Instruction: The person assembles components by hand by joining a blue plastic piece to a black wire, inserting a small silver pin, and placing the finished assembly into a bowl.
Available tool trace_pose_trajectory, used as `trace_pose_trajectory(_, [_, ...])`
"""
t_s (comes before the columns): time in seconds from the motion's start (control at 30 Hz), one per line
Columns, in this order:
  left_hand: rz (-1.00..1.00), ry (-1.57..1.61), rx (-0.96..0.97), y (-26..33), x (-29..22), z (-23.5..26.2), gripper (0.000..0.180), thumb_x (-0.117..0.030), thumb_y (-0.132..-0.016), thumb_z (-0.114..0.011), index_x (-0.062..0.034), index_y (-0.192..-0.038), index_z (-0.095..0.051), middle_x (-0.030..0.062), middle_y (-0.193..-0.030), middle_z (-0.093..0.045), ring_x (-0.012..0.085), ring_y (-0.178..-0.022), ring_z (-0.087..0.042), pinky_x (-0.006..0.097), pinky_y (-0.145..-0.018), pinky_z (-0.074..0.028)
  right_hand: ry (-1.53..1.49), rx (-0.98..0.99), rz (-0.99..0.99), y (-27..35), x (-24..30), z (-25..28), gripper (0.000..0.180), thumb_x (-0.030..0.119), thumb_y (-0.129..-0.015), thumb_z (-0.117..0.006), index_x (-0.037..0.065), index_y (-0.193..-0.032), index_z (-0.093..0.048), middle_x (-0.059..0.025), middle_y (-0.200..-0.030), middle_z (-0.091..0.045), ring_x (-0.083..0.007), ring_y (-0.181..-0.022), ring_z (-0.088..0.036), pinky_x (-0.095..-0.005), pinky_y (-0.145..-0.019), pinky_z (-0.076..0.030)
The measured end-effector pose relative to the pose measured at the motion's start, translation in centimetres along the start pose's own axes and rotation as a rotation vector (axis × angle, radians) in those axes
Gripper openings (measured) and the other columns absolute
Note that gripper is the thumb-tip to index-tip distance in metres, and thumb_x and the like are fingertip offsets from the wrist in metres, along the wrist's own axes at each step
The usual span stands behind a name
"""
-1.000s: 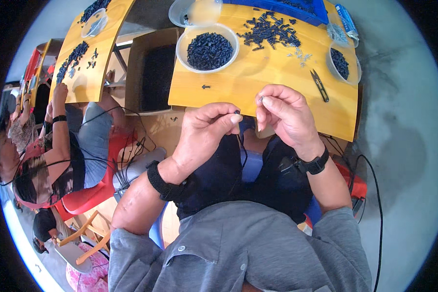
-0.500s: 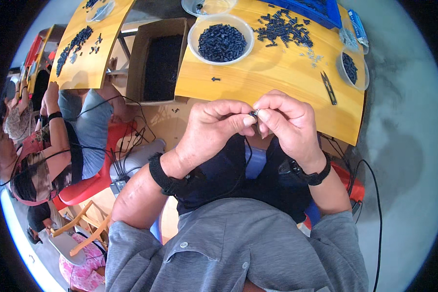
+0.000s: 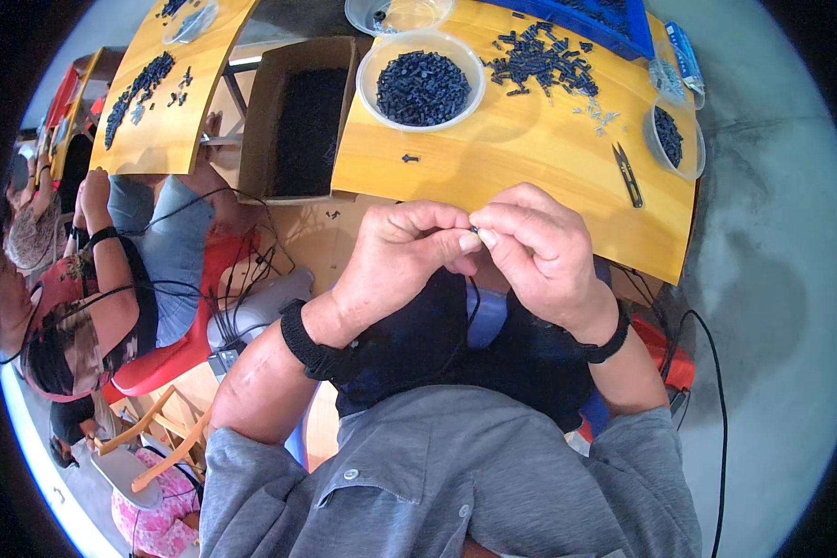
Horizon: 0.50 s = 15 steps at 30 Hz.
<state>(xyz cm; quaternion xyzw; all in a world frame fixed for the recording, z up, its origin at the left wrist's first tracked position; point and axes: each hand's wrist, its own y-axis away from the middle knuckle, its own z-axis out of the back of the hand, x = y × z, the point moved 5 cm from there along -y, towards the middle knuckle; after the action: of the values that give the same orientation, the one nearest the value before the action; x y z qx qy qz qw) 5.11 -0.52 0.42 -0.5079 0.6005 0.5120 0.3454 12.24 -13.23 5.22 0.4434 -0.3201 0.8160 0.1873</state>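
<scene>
From the head view, with the hands as the middle of the clock, the small dark piece (image 3: 475, 230) sits right where the fingers meet, just off the near edge of the yellow tabletop (image 3: 549, 153). The left hand (image 3: 395, 246) pinches it between thumb and pointing finger. The right hand (image 3: 549, 251) has its thumb and pointing finger closed on it from the other side. The fingers hide most of it, so I cannot tell if a 2nd bit is in there. It is so tiny that only fingertips fit, which is likely why both hands come in close.

The round white bowl (image 3: 363, 79) of black bits is at 11 o'clock, and a loose black pile (image 3: 539, 63) is at 1 o'clock, probably to be easy to reach. Dark snips (image 3: 628, 177) lie at 2 o'clock, with a see-through cup (image 3: 694, 160) farther out. 1 black piece (image 3: 410, 158) lies alone between 10 and 11 o'clock.

The pile's bits look stubby, like little tubes. Thin, shiny silver bits (image 3: 600, 115) lie beside them. The bowl looks like smooth plastic, the blue tray (image 3: 628, 46) looks hard, and the box (image 3: 262, 139) at 10 o'clock is brown cardboard.
</scene>
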Motion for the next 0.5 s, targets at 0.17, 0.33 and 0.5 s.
trace_pose_trajectory(0.17, [-0.014,0.048,-0.008,-0.12,-0.25,0.05,0.009,-0.005,-0.088,-0.063,0.0014,-0.092,-0.067,0.0035,-0.078,-0.067,0.0076,-0.070,-0.062,0.022,-0.066,-0.052,-0.007,-0.065,-0.058,0.15,-0.17,0.10,0.011,-0.006,-0.078,-0.062,0.000,-0.088,-0.062,-0.0109,-0.075,-0.059,-0.0224,-0.064,-0.058,-0.0304,-0.056,-0.045])
trace_pose_trajectory(0.33, [0.012,0.028,-0.003,-0.08,-0.23,0.17,0.009,-0.005,-0.088,-0.063,0.0016,-0.092,-0.067,0.0036,-0.079,-0.067,0.0081,-0.071,-0.062,0.022,-0.068,-0.052,-0.055,-0.049,-0.054,0.18,-0.25,0.14,0.010,-0.006,-0.078,-0.062,0.000,-0.087,-0.062,-0.0112,-0.074,-0.058,-0.0231,-0.062,-0.057,-0.0308,-0.055,-0.045])
trace_pose_trajectory(0.5, [0.035,0.014,-0.004,0.15,-0.30,0.35,0.009,-0.001,-0.087,-0.062,0.0003,-0.094,-0.067,0.0054,-0.082,-0.067,0.0118,-0.072,-0.065,0.023,-0.068,-0.053,-0.051,-0.014,0.001,0.06,-0.17,0.03,0.011,-0.006,-0.078,-0.060,0.001,-0.086,-0.061,-0.0121,-0.075,-0.058,-0.0261,-0.063,-0.058,-0.0332,-0.055,-0.046])
